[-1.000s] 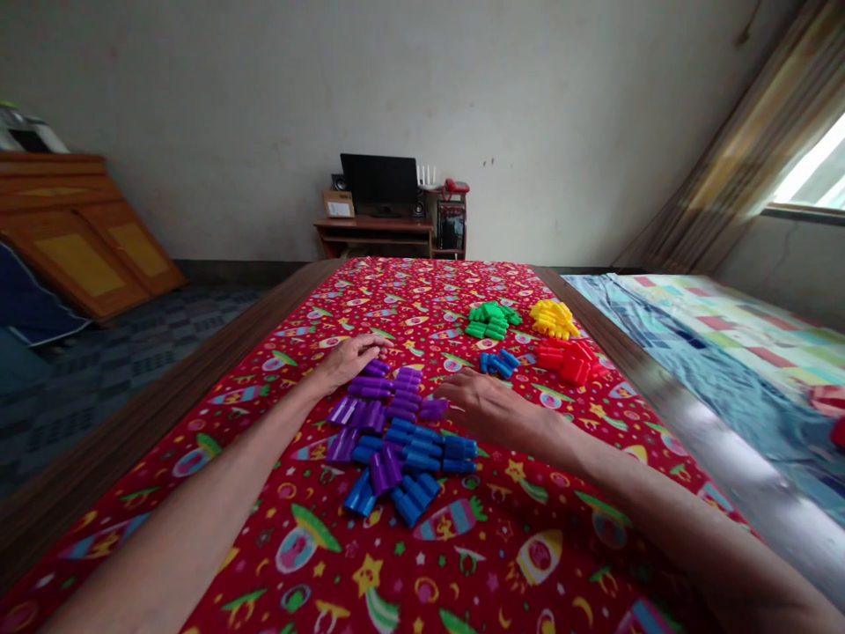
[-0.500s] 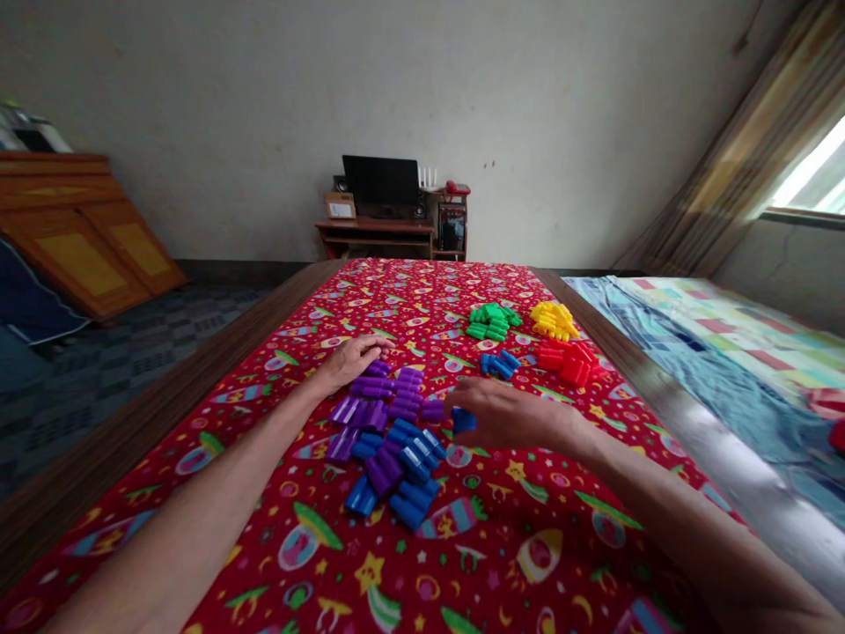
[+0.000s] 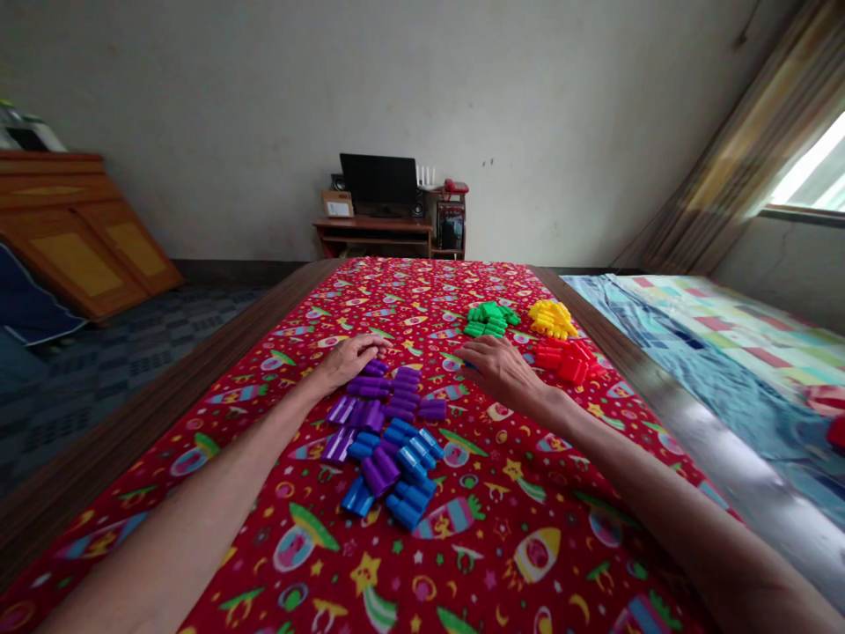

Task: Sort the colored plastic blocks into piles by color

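My left hand rests on the cloth at the far edge of a group of purple plastic blocks, fingers loosely bent, with no block visible in it. The blocks look like short ridged tubes joined side by side. Nearer me, blue plastic blocks lie against the purple ones, with a purple one among them. My right hand reaches to the right, palm down, just short of the green blocks. A bit of a blue block shows under its fingertips; the hand hides the small blue group there.
Yellow blocks and red blocks lie in separate piles at the right edge of the red patterned tablecloth. Beyond the table stands a desk with a monitor. A bed is to the right.
My right hand has moved away from me and slightly right with a blue block, from beside the purple blocks to the small blue group. My left hand has stayed in place.
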